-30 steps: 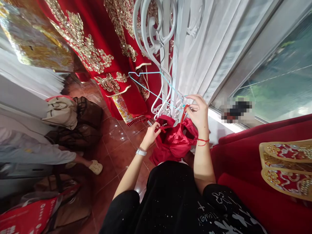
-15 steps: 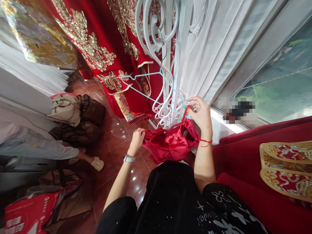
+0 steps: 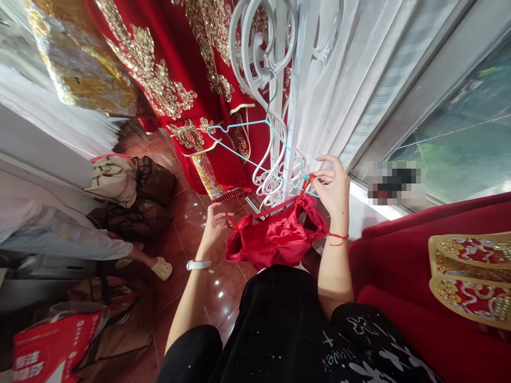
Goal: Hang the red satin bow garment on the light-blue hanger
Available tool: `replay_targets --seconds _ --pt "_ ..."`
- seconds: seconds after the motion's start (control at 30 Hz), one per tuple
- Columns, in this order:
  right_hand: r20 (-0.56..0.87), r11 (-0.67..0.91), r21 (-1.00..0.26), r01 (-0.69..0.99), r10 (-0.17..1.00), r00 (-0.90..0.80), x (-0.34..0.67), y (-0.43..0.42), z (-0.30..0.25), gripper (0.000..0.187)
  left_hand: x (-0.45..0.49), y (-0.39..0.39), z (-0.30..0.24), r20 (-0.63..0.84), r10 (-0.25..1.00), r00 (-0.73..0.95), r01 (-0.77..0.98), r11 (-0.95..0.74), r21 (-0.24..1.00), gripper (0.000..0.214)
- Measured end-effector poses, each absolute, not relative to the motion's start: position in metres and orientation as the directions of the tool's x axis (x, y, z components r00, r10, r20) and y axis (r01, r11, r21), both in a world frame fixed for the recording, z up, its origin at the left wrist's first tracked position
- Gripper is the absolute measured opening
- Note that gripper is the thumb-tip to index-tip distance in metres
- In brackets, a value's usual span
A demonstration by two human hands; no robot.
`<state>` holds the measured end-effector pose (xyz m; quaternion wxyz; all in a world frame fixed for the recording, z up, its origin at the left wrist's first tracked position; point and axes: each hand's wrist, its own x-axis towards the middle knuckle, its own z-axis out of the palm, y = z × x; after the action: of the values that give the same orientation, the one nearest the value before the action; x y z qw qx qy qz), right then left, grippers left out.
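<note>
Landmark: white rack [image 3: 275,106], scrolled metal, upright.

Hanger [image 3: 255,146]: light blue wire, hooked on the rack, tilted, its right end lower.

Red top [image 3: 275,239]: satin, hangs just below the rack's base, spread between both hands.

Right hand [image 3: 333,189]: just right of the rack's base. Fingers pinched on the top's strap [image 3: 305,183] at the hanger's lower end; strap and hanger touch there. Red string on the wrist.

Left hand [image 3: 213,221]: left of the rack's base and lower. Fingers curled around the other thin strap, pulled taut from the top. White watch [image 3: 198,264] on the wrist.

Behind the rack: red gown [image 3: 175,64] with gold embroidery. Right of it: white curtain [image 3: 351,69]. Far left of it: bags [image 3: 131,197] on the tile floor.
</note>
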<state>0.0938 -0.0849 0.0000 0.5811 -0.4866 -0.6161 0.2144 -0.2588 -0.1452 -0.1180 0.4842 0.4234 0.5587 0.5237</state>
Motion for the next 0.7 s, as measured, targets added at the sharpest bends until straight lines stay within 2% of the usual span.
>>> replay_targets --seconds 0.1,0.17,0.33,0.4,0.47,0.6,0.7 --pt "0.57 0.488 -0.781 0.388 0.812 0.126 0.098 -0.086 0.004 0.075 -0.273 -0.145 -0.104 -0.068 0.984 -0.162 -0.039 0.062 0.997 0.078" --pt "0.585 0.504 -0.764 0.403 0.804 0.104 0.099 -0.085 0.008 0.092 -0.28 -0.143 -0.096 -0.012 0.987 -0.161 -0.048 0.004 0.999 0.086" --pt "0.617 0.537 -0.734 0.416 0.784 0.076 0.099 -0.081 0.023 0.105 -0.28 -0.13 -0.086 0.203 0.956 -0.21 0.017 -0.204 0.979 0.108" --pt "0.639 0.569 -0.703 0.426 0.769 0.027 0.101 -0.079 0.027 0.102 -0.274 -0.124 -0.085 0.295 0.921 -0.256 0.069 -0.287 0.955 0.115" --pt "0.629 0.567 -0.677 0.468 0.777 -0.032 0.105 -0.077 0.028 0.09 -0.268 -0.118 -0.083 0.386 0.864 -0.323 0.118 -0.368 0.922 0.114" --pt "0.579 0.503 -0.632 0.589 0.812 -0.071 0.113 -0.07 0.027 0.053 -0.27 -0.103 -0.069 0.515 0.768 -0.382 0.209 -0.471 0.857 0.097" --pt "0.622 0.472 -0.581 0.662 0.783 -0.013 0.117 -0.059 0.027 0.029 -0.283 -0.09 -0.051 0.576 0.731 -0.365 0.273 -0.508 0.817 0.092"
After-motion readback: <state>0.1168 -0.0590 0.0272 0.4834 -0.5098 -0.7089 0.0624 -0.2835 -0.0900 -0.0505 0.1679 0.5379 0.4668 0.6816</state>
